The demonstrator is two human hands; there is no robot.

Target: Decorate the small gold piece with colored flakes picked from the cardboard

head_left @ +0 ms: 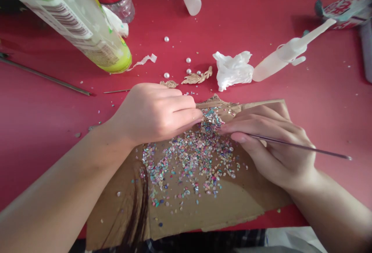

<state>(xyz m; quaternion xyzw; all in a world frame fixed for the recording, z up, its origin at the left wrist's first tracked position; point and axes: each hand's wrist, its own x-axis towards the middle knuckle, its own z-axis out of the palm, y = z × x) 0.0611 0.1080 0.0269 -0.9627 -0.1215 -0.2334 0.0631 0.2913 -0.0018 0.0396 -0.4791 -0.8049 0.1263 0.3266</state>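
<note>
Red desk [43, 136]. Cardboard sheet [186, 216] under both hands, colored chips [186, 167] scattered on it just below the fingers. Left hand [154, 115]: fingers [186, 105] pressed together, pinching the edge of a chip-covered piece [211, 119]. Right hand [270, 148]: fingers [255, 125] curled, pinching a thin metal stick [302, 147]. Crumpled tissue [232, 71] beyond the fingers.
</note>
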